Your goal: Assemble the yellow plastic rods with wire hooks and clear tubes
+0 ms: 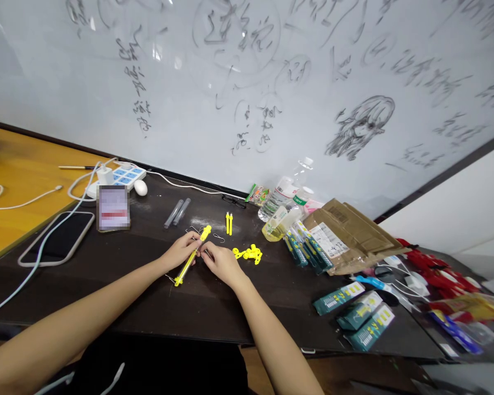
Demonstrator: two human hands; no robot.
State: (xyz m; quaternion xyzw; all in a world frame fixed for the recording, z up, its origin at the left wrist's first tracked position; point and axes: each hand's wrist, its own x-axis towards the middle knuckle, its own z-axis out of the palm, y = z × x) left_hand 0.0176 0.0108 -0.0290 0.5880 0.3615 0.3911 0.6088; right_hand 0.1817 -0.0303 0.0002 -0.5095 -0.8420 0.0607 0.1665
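My left hand (183, 249) grips a slim clear tube with yellow plastic ends (186, 267), which slants over the dark table. Close against its middle, my right hand (222, 262) has its fingertips pinched together; whatever is in them is too small to make out. Bent wire clips (219, 238) lie just beyond the hands. Two clear tubes (177, 213) rest side by side farther back. Two thin yellow rods (229, 223) lie beyond my right hand, and a pile of small yellow plastic parts (249, 253) is to its right.
Left are a phone (57, 238), a second lit phone (113, 208) and a power strip (125, 178) with cables. Bottles (278, 200), a cardboard parcel (349, 230) and several green boxes (368, 327) occupy the right. A whiteboard (168, 109) stands behind the table.
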